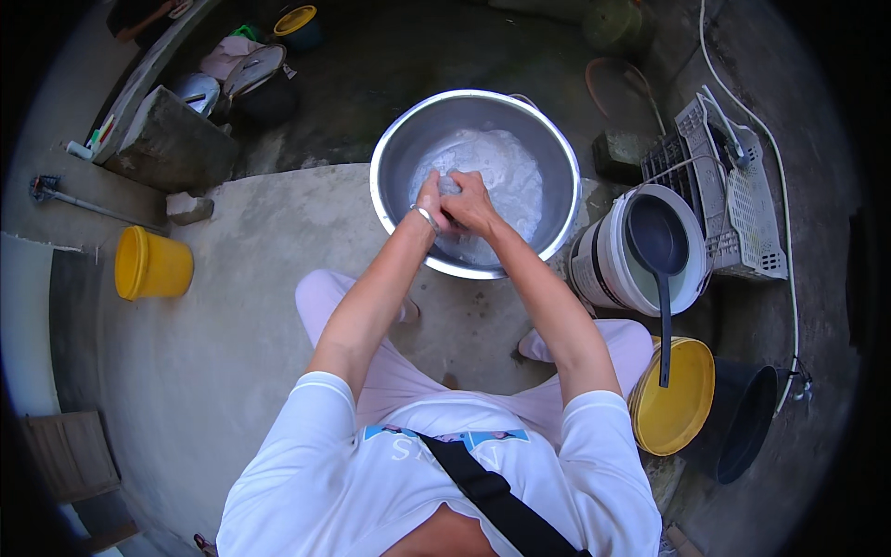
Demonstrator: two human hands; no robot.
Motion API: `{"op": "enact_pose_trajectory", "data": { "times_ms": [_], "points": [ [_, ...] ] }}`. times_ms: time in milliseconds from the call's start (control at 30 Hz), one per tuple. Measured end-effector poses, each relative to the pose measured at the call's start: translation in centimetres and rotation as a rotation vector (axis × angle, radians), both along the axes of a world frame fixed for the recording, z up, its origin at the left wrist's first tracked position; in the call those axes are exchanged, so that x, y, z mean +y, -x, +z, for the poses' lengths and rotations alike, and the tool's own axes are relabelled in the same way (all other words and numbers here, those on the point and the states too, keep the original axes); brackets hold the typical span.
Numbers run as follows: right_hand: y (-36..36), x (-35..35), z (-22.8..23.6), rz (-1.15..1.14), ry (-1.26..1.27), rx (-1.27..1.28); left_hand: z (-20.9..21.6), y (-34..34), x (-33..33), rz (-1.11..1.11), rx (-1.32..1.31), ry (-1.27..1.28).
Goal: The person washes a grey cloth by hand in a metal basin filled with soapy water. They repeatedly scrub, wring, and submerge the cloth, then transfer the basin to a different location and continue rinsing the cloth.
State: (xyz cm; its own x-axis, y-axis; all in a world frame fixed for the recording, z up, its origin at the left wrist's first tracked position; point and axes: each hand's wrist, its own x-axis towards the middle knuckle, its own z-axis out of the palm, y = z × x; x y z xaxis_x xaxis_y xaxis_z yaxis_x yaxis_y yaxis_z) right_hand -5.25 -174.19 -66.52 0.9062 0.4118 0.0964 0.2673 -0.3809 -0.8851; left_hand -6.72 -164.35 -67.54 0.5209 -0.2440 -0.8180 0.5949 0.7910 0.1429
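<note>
Both my arms reach forward into a large round metal basin (382, 186) that stands on the ground. Whitish, sudsy-looking water (506, 176) partly fills it. My left hand (432, 199) wears a silvery band at the wrist. It is closed and pressed up against my right hand (473, 206), whose fingers are also curled. Between them shows a small grey, wet-looking lump (449, 185); whether it is cloth or something else, I cannot tell. The undersides of both hands are hidden.
To the right stand a white bucket (599, 260) carrying a dark long-handled ladle (657, 232), a yellow bucket (673, 408), a black bucket (742, 427) and plastic crates (756, 204). Another yellow bucket (153, 264) is at left, near a concrete block (167, 139). A white hose (778, 186) runs along the right.
</note>
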Motion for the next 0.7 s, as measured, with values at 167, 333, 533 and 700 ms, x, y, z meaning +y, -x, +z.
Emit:
{"op": "enact_pose_trajectory", "data": {
  "times_ms": [167, 333, 533, 700],
  "points": [
    [2.3, 0.4, 6.6, 0.111, 0.020, -0.027, -4.2, -0.7, 2.4, 0.024, -0.661, 0.153],
    [2.8, 1.3, 6.9, 0.008, 0.044, -0.181, -3.9, -1.4, 2.0, -0.057, -1.061, 0.527],
    [-0.6, 2.2, 3.0, -0.143, 0.017, -0.365, -2.5, -0.8, -0.5, 0.076, -0.559, -0.160],
    [-4.9, 0.2, 0.7, -0.295, 0.168, -0.377, -0.9, -1.0, -2.5, 0.003, -0.331, -0.333]
  ]
}}
